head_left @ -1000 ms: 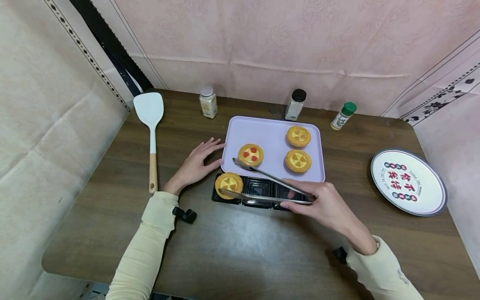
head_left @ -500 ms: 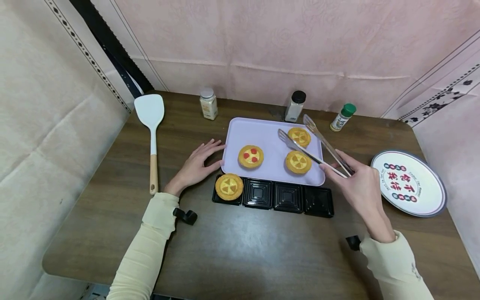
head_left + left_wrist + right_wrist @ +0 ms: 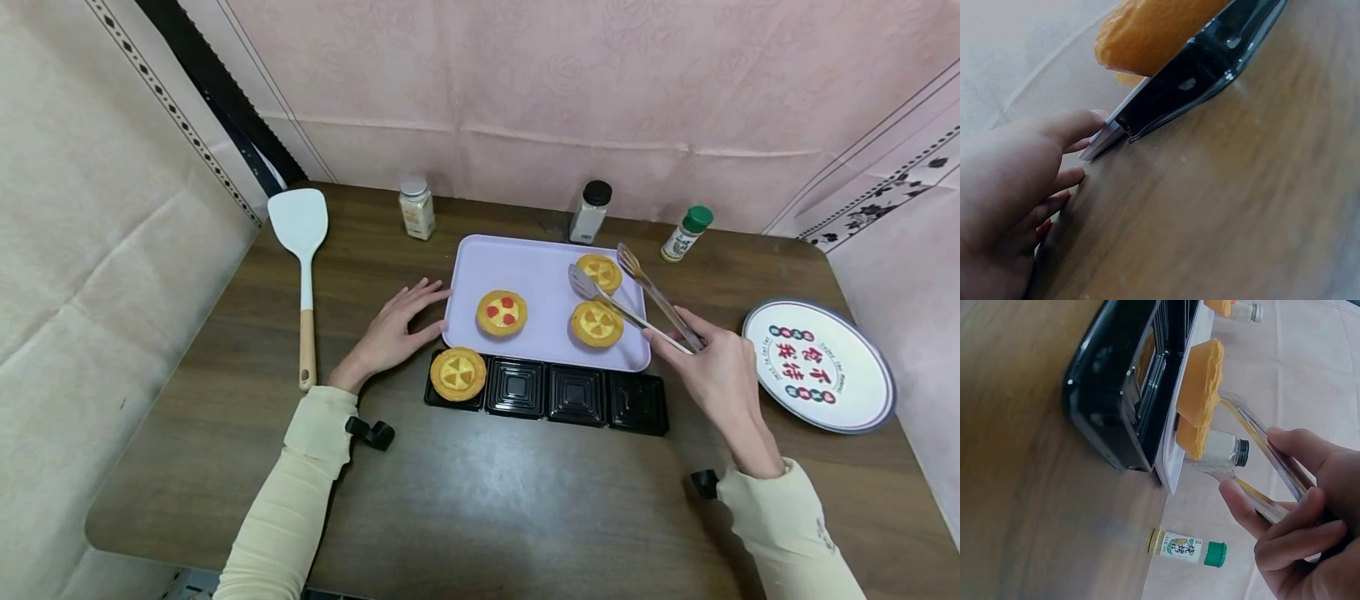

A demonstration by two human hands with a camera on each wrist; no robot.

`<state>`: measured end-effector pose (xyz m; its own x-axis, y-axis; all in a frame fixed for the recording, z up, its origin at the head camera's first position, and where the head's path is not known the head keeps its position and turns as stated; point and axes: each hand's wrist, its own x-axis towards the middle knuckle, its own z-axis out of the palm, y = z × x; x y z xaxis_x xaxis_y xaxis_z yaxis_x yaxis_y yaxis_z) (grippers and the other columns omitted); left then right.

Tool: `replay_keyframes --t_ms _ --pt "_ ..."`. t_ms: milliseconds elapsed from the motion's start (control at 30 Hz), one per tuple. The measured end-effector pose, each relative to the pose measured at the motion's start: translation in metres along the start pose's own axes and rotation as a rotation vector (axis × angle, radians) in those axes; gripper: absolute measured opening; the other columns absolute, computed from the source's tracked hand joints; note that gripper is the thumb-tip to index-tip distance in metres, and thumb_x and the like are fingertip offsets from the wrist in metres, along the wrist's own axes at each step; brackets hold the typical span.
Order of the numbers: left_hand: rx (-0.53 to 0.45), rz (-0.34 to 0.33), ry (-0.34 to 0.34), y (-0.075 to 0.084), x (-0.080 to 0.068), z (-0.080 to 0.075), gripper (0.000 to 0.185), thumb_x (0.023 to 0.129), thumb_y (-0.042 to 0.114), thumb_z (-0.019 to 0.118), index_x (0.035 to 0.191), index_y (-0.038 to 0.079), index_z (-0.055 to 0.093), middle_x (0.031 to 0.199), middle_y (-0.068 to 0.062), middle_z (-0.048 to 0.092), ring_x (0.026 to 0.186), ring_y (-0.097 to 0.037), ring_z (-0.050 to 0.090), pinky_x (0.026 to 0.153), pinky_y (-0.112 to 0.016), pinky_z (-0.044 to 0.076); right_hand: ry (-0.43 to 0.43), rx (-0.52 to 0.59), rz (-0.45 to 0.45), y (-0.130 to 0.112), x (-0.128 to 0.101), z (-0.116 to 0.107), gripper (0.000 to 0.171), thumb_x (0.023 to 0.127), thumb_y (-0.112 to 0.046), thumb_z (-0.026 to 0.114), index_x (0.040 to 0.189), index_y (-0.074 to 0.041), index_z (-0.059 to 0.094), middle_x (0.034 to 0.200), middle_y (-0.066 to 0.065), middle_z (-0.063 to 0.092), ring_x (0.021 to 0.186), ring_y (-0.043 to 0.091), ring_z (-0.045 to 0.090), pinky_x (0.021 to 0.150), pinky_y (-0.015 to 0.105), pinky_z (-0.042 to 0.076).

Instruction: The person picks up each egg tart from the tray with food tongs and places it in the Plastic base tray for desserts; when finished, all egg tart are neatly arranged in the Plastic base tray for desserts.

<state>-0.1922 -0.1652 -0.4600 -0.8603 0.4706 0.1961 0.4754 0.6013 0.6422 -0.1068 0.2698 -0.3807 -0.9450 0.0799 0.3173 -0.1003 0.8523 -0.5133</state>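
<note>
My right hand [image 3: 716, 367] grips metal tongs [image 3: 660, 300], whose spread tips stand on either side of the far right egg tart [image 3: 599, 272]. A second tart [image 3: 597, 324] lies just nearer on the lilac tray [image 3: 540, 275]. Toward the tray's left is a tart with red pieces on top [image 3: 502, 313]. At the tray's left edge rests my left hand [image 3: 397, 325], fingers extended, thumb at the rim in the left wrist view. Along the tray's front runs a black compartment container [image 3: 576, 393]; another tart [image 3: 457, 373] sits in its leftmost compartment.
A white spatula with a wooden handle [image 3: 306, 275] lies at the left. Behind the tray stand a white-capped jar [image 3: 417, 207] and a black-capped jar [image 3: 591, 212]. A green-capped bottle [image 3: 686, 233] is at the back right, and an oval printed plate [image 3: 817, 365] lies at the right.
My right hand has carried the tongs from the leftmost compartment's tart to the far right tart, and their tips have drawn closer around it. My left hand has stayed at the tray.
</note>
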Motion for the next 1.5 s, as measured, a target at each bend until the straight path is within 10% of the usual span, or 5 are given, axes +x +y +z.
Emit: replay_keyframes --t_ms 1500 --pt "-0.009 0.005 0.007 0.0019 -0.0011 -0.0009 0.054 0.097 0.035 0.062 0.146 0.018 0.049 0.153 -0.008 0.038 0.146 -0.026 0.021 0.118 -0.045 0.009 0.009 0.032 -0.029 -0.0018 -0.0001 -0.0048 0.051 0.085 -0.040 0.077 0.123 -0.007 0.070 0.055 0.002 0.054 0.037 0.012 0.032 0.034 0.027 0.027"
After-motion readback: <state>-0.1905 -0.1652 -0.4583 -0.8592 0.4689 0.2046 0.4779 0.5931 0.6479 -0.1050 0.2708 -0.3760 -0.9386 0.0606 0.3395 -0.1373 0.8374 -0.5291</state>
